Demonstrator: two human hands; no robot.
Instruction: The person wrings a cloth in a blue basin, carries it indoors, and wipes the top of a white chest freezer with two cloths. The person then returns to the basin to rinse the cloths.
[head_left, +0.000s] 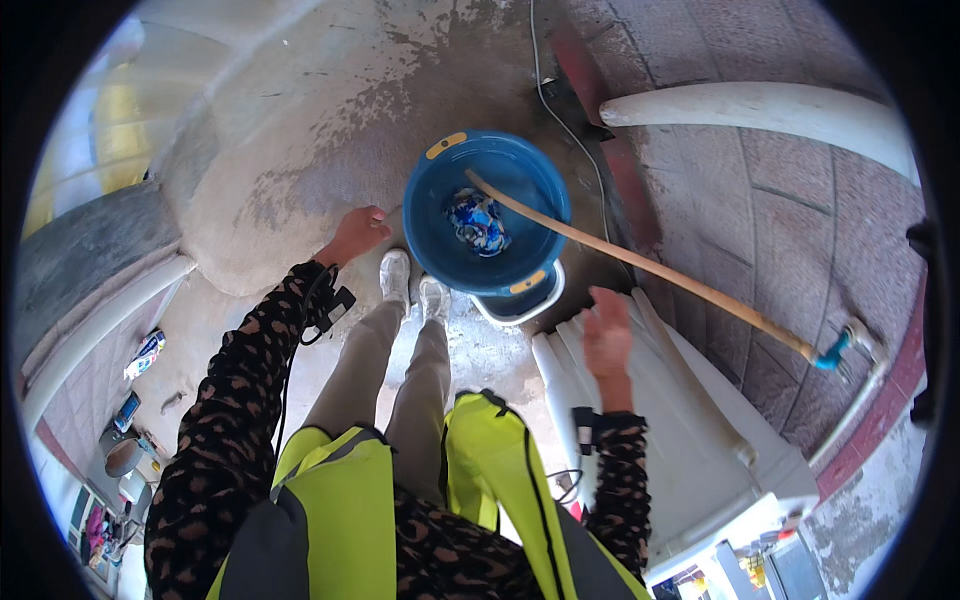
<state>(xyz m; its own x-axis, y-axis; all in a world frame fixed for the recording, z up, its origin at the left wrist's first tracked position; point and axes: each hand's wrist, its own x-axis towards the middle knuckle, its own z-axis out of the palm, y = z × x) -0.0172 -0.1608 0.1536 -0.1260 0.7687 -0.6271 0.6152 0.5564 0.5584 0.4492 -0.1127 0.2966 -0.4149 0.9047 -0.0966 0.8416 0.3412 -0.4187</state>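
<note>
A blue plastic basin (534, 264) stands in front of me, with a patterned blue and white cloth (480, 223) lying in it. A tan hose (660, 268) runs from a wall tap with a teal handle (829, 355) to over the basin, its free end above the cloth. My left hand (361, 231) is in the air left of the basin, fingers curled; whether anything is in them does not show. My right hand (608, 330) is raised below the hose, slightly blurred, with nothing seen in it, near the edge of a white ribbed appliance.
Under the basin's near edge sits a white-rimmed bucket (561, 285). The white appliance (675, 450) stands at my right, by the tiled wall. A grey cable (559, 120) and a white pipe (750, 105) are beyond the basin. Part of the concrete floor (345, 142) looks wet.
</note>
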